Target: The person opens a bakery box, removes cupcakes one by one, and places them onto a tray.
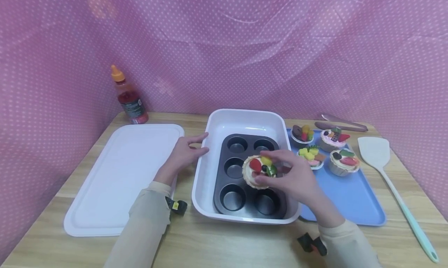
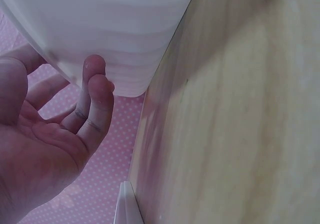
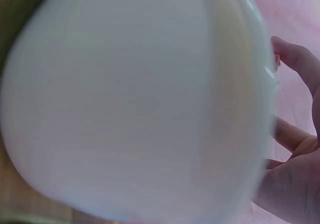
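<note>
My left hand (image 1: 183, 153) holds the left rim of a white rectangular basin (image 1: 200, 182), thumb and forefinger at the edge. Other fingers lie against the outer wall in the left wrist view. A dark muffin tin (image 1: 218, 182) with round cups sits inside the basin. Above its right-hand cups, my right hand (image 1: 292, 176) pinches a fruit tart (image 1: 252, 174) between thumb and fingers. Cream, red and yellow fruit and a green leaf top it. In the right wrist view the basin wall hides most of the tart.
Right of the basin, a blue tray (image 1: 353, 200) carries several desserts, including a pink-cream tart (image 1: 332, 139). Tongs (image 1: 341, 126) lie behind it; a spatula (image 1: 395, 186) lies to its right. On the left are a white board (image 1: 129, 174) and a sauce bottle (image 1: 131, 100).
</note>
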Available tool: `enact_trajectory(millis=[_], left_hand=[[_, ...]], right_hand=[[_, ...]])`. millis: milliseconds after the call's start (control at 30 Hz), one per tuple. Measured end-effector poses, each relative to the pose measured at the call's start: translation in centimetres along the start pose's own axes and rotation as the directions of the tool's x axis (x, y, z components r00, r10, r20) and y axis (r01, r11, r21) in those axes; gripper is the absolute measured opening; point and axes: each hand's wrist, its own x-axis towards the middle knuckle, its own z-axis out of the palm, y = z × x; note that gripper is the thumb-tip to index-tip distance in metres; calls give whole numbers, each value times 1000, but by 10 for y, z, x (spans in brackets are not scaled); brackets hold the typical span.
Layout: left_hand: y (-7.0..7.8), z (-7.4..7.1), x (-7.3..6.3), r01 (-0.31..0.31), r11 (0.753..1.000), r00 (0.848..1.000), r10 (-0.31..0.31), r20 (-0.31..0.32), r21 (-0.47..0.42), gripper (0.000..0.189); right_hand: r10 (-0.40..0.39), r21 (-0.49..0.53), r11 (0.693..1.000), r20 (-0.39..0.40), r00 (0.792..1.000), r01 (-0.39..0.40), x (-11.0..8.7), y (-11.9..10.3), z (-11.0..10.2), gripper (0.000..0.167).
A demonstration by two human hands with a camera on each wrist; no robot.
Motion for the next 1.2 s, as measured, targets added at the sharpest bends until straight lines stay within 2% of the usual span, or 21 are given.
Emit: enact_trajectory(millis=[200,367,667,767,900,1200], left_hand=[[0,0,1,11,1000,1000,-11,2,-5,55],[2,-1,0,15,1000,1000,-15,3,2,55],[1,0,1,7,1000,1000,-7,-2,-1,54],[-1,1,1,1,1000,1000,-1,2,-6,54],[-3,0,0,-3,1000,1000,3,5,-6,55],[-2,-1,3,-22,999,1000,22,11,-23,56]], right_hand=[[10,-8,1000,-60,998,-11,0,2,-23,58],[57,10,998,-89,994,-56,-1,3,-43,58],[58,-18,998,-217,974,-63,-6,18,-74,58],[82,-51,994,-224,971,-96,-10,21,-79,59],[152,-87,981,-209,966,-173,-19,26,-84,65],[236,-127,957,-191,953,-262,-39,57,-99,68]])
